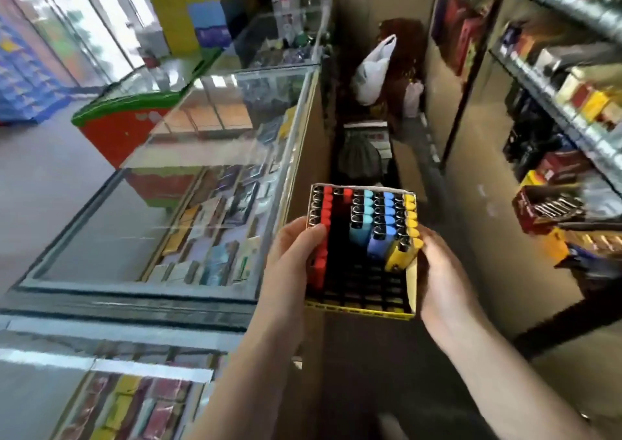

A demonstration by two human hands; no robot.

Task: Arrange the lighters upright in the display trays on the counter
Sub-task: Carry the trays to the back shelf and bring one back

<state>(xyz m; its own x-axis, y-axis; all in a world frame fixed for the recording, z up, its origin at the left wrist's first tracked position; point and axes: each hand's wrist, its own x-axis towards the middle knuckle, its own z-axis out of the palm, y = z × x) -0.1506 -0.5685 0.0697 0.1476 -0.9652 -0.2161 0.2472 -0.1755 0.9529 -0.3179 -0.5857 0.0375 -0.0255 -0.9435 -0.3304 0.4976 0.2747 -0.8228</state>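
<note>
A yellow-and-black display tray is held in the air behind the glass counter, to its right. Upright lighters fill its far part in colour rows: red lighters, light blue lighters, blue lighters and yellow lighters. The near slots and one dark column stand empty. My left hand grips the tray's left side, thumb over the red row. My right hand grips its right side by the yellow row.
The counter holds packets under glass. A red and green freezer chest stands beyond it. Shelves of boxed goods line the right. A white plastic bag and dark bundles sit in the narrow aisle ahead.
</note>
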